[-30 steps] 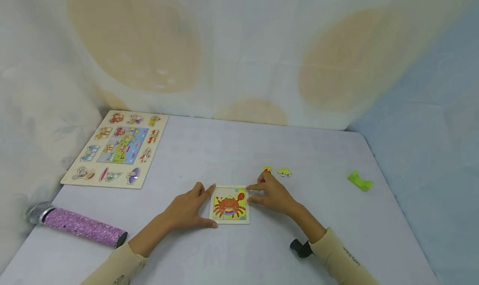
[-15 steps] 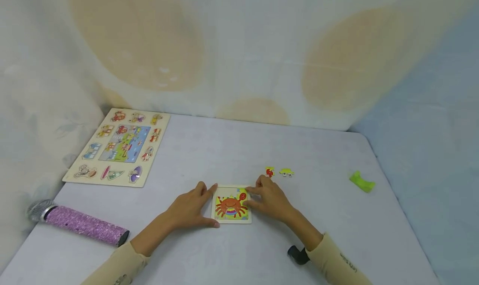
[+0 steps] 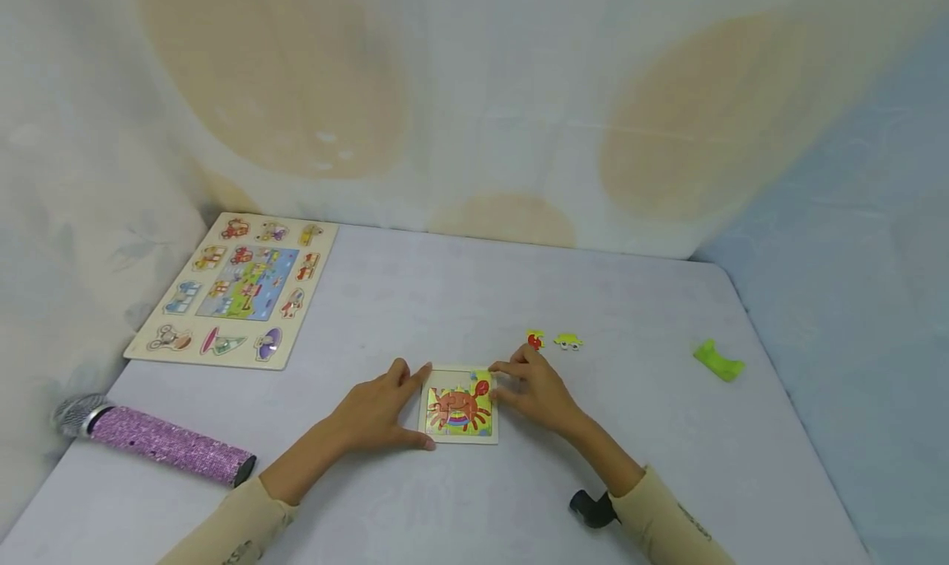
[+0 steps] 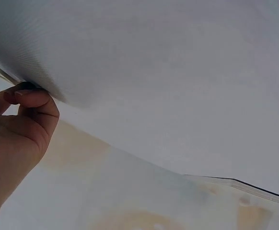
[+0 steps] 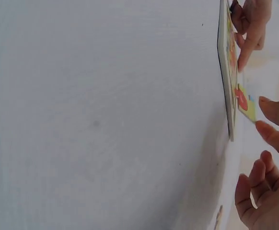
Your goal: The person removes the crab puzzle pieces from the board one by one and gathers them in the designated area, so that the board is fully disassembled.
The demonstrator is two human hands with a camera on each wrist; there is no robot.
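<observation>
A small square jigsaw tray (image 3: 469, 440) with a red crab picture lies in the middle of the table. At its left side my left hand (image 3: 371, 415) grips it, index fingertip at the far corner and thumb at the near corner. My right hand (image 3: 541, 392) is at the right side, thumb and index finger pinching the edge of a yellow jigsaw piece (image 5: 245, 100) with a red claw. In the right wrist view this piece tilts up from the tray. Bare wood shows along the tray's upper left. The left wrist view shows mostly tabletop beside my bent fingers.
Two loose jigsaw pieces, one red and yellow (image 3: 535, 339), one yellow with eyes (image 3: 568, 342), lie beyond my right hand. A bright green curved object (image 3: 717, 361) is farther right. A wooden peg puzzle (image 3: 298, 334), a pink glitter microphone (image 3: 174, 447) and a black object (image 3: 591, 510) lie around.
My right thumb and index finger reached slightly in over the tray's right edge, then drew back right a little. My left hand stays at the tray's left corners.
</observation>
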